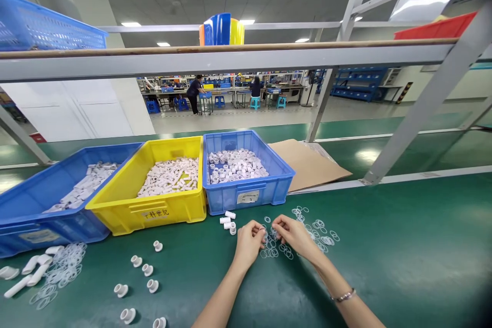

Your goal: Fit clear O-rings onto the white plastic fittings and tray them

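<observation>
See clear rings [270, 252] lying flat on green worktop [392, 251], between left hand [249, 242] and right hand [295, 236] and partly nearside of the fingertips: rightward from left grip, leftward from right grip, about equally close to both, round so without a long axis. Note more rings [327, 240] spread to the right of and beyond right hand, so clearly nearer that side. Log both grips as fingers bent inward, tips facing across a small gap; cannot tell how tightly closed, or whether holding a ring.
</observation>
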Tool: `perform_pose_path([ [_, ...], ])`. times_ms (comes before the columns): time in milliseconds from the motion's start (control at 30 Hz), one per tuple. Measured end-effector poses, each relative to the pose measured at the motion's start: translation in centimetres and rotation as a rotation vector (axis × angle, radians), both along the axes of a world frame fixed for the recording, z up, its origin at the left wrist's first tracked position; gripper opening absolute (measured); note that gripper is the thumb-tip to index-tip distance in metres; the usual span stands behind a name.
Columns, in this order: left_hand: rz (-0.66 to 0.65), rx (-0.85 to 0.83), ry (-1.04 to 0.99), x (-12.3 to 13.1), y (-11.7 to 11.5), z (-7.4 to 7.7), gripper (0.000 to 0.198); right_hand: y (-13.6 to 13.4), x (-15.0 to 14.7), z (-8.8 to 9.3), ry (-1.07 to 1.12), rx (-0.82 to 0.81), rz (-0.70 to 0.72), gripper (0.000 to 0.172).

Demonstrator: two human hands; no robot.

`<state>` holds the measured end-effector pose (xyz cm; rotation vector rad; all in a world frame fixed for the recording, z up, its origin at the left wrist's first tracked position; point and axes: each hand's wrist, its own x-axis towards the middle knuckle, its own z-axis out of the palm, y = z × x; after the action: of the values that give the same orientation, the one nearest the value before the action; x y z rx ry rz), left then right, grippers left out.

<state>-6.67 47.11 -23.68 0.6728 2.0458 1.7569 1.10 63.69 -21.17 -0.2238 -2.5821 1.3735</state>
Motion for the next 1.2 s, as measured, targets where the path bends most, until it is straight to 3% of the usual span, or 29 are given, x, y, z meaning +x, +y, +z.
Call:
perform_pose_path([
  [200, -0.026, -0.173, 0.264, -0.2, -0.5, 1.1, 0.023, 0.3, 0.0, 0.3, 0.032, 0.178, -0.036, 0.029],
  [367, -0.064, -0.268, 0.454, 1.2, -1.8, 2.7, 0.035, 0.5, 0.0, 0.3, 0.024, 0.36, -0.017, 0.028],
  [500, -0.06, -0.333, 0.512, 3.1, -4.7, 3.6, 0.029, 0.4, 0.1, 0.1, 0.033, 0.449, -0.011, 0.027],
  [667, 0.05, -0.393, 0.522, 3.8, -9.5, 3.6, 0.027, -0.7, -0.3, 0.3, 0.05, 0.499, 0.006, 0.024],
  [767, 0.136, -0.435, 0.527, 2.7, -11.3, 3.5, 0.025, -2.3, -0.9, 0.9, 0.068, 0.503, 0.025, 0.023],
  [867, 0.17, -0.503, 0.582, 0.8, -11.8, 3.6, 0.024, -4.1, -1.6, 1.4, 0.089, 0.482, 0.039, 0.021],
  [1067, 0.146, -0.638, 0.682, -3.4, -10.1, 3.9, 0.027, -5.5, -2.7, 1.0, 0.12, 0.387, 0.008, 0.021],
  [1200, 0.12, -0.745, 0.729, -4.2, -9.1, 3.4, 0.025, -4.8, -2.7, 0.2, 0.129, 0.343, -0.044, 0.022],
])
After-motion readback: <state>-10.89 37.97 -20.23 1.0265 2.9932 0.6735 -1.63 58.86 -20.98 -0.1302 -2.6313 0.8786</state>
